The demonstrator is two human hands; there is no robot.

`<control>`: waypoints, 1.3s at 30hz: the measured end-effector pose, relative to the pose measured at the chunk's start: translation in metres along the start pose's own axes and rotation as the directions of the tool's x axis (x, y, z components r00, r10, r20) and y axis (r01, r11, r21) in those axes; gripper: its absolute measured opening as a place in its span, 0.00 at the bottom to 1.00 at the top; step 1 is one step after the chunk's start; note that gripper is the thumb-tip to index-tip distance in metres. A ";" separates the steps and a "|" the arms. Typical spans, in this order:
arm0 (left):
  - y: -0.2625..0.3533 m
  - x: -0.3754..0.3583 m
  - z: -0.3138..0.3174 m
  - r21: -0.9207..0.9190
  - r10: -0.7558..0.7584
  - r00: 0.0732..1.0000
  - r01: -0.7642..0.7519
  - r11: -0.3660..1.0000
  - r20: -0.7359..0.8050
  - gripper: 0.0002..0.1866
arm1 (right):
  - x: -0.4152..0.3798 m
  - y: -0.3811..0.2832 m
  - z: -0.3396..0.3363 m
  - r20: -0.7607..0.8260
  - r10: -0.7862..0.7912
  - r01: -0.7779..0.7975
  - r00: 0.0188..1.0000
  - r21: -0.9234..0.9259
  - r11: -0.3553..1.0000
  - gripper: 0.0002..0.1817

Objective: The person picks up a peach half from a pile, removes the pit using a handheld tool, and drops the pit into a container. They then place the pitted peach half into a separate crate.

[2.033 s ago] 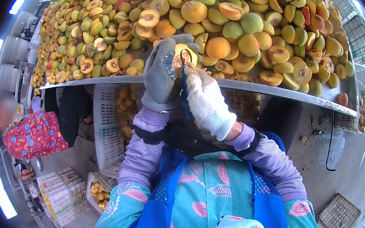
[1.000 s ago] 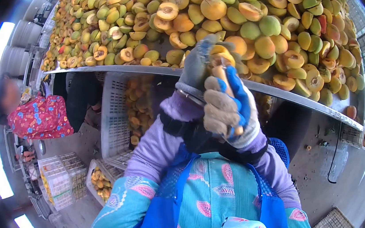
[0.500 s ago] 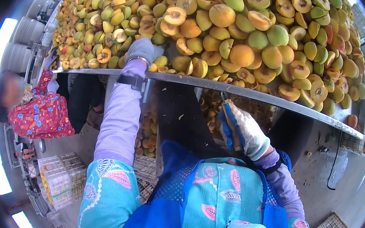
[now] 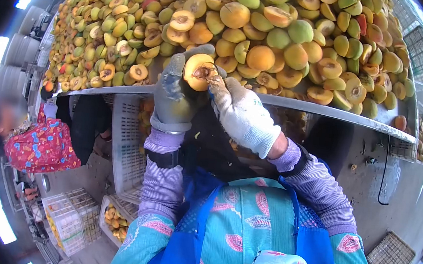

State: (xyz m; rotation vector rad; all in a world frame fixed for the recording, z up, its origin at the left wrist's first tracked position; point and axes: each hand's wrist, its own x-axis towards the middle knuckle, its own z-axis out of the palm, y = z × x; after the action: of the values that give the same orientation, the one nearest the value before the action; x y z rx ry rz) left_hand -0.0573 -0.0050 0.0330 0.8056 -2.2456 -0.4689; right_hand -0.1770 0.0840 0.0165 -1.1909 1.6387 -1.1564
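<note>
My left hand (image 4: 174, 89), in a grey glove with wet stains, is closed around a cut yellow peach (image 4: 195, 72) above the table's front edge. The cut side faces me, with a brown, ragged centre. My right hand (image 4: 247, 112), in a white glove with blue on the palm side, is closed at the peach's right side. Its fingers wrap a short-handled knife, now mostly hidden by the glove and fruit. Behind both hands lies a big heap of peaches (image 4: 260, 57), many halved, yellow, orange and green.
The metal table edge (image 4: 296, 106) runs across in front of me. Below stands a white plastic crate (image 4: 130, 144), with a crate of fruit pieces (image 4: 115, 222) nearer. A co-worker in a red patterned top (image 4: 45, 143) is at the left. An empty crate (image 4: 390, 258) lies right.
My left hand has come back from the heap with a peach in it. My right hand has risen from below the table edge to meet it. The view has shifted slightly.
</note>
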 end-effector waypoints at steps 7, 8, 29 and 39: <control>-0.004 -0.008 0.026 -0.763 -0.348 0.929 0.317 0.564 0.128 0.13 | -0.005 0.017 0.013 0.017 0.016 -0.018 1.000 0.073 0.997 0.22; 0.001 -0.007 0.030 -0.763 -0.369 0.925 0.306 0.570 0.095 0.13 | -0.004 0.024 0.018 -0.021 -0.032 0.034 0.999 0.111 0.993 0.23; 0.004 -0.006 0.061 -0.767 -0.421 0.887 0.400 0.501 0.188 0.20 | -0.017 0.033 0.026 -0.176 0.047 -0.005 0.983 0.229 0.973 0.22; 0.000 -0.014 0.068 -0.825 -0.541 0.823 0.421 0.377 0.172 0.22 | -0.026 0.026 0.029 -0.286 0.089 -0.034 0.954 0.192 0.981 0.21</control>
State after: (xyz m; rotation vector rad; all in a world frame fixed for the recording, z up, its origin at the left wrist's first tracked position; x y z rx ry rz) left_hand -0.0982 0.0110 -0.0211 0.8809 -1.2883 -1.6002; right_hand -0.1499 0.1062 -0.0146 -0.8747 1.7257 -1.4663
